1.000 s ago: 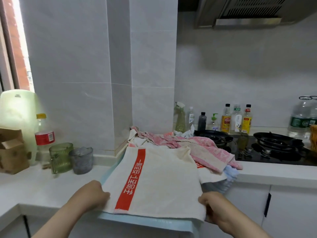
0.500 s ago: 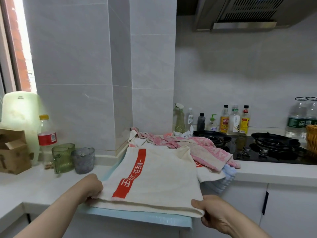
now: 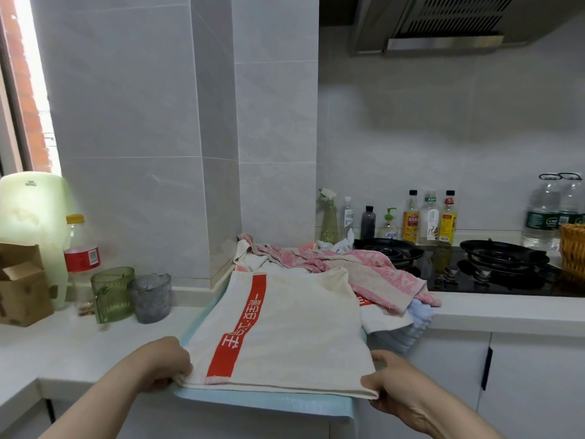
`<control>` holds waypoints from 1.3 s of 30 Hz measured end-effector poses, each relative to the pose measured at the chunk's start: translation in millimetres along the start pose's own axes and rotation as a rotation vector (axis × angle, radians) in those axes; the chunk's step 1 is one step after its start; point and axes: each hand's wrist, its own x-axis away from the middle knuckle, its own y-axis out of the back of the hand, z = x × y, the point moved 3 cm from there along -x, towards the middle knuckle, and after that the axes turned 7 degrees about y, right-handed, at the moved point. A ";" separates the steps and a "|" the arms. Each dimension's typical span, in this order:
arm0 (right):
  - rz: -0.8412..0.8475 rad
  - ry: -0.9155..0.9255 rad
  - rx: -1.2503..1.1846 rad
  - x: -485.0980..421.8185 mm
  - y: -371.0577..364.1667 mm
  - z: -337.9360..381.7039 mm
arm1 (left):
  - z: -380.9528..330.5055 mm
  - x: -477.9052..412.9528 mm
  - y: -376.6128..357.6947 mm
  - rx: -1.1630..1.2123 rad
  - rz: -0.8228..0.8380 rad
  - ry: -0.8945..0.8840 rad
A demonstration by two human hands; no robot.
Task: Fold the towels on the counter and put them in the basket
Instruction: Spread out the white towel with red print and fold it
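A cream towel (image 3: 294, 331) with a red stripe and white characters lies folded on a light blue mat (image 3: 269, 403) at the counter's front edge. My left hand (image 3: 161, 362) grips its near left corner. My right hand (image 3: 392, 381) pinches its near right corner. Behind it sits a heap of towels: a pink patterned one (image 3: 357, 267) on top, a white one (image 3: 380, 318) with a red patch, and a pale blue one (image 3: 411, 324) hanging over the counter edge. A wicker basket (image 3: 573, 248) shows at the far right edge, beyond the stove.
A black gas stove (image 3: 474, 270) lies right of the heap, with bottles (image 3: 427, 221) along the wall and water jugs (image 3: 550, 213) behind the basket. Left on the counter stand a green glass mug (image 3: 112, 293), a grey cup (image 3: 152, 297), a red-labelled bottle (image 3: 80, 248) and a cardboard box (image 3: 22, 283).
Both hands drew the cream towel's near edge toward me and set it down flat on the mat; the view tilted slightly upward.
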 end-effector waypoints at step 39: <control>0.279 0.370 0.689 104.1 -0.9 59.2 | 76.8 111.4 58.1 -0.115 -0.078 -0.639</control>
